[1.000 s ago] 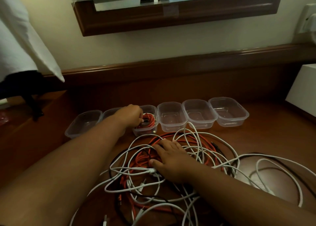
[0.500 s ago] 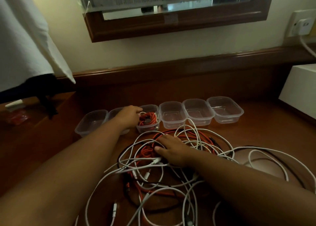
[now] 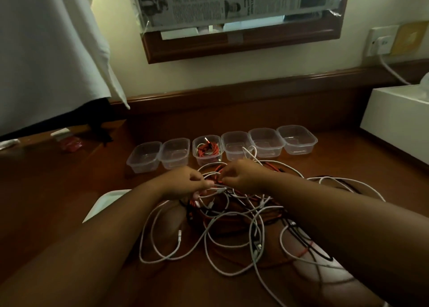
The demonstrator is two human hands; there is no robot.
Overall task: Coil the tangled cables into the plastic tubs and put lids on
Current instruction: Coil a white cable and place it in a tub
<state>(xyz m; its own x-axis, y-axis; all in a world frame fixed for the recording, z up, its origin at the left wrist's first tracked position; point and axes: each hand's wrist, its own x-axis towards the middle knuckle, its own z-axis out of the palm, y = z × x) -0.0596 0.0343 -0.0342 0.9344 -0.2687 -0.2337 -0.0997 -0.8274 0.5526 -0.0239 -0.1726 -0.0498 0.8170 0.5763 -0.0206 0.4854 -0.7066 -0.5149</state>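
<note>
A tangle of white, red and black cables (image 3: 232, 218) lies on the wooden table. Behind it stands a row of several clear plastic tubs (image 3: 264, 142). The third tub from the left (image 3: 207, 149) holds a coiled red cable; the others look empty. My left hand (image 3: 185, 183) and my right hand (image 3: 243, 175) meet over the far side of the tangle, each pinching a white cable (image 3: 213, 186) between fingers and thumb. No lids show clearly.
A white flat sheet (image 3: 104, 202) lies under my left forearm. A white box (image 3: 397, 121) stands at the right, a white cloth (image 3: 46, 51) hangs at the left, and a wall socket (image 3: 380, 42) with a plugged lead is at the back right.
My left hand left the tub with the red cable and came back to the tangle. My right hand lifted off the pile. Both now pinch a white cable.
</note>
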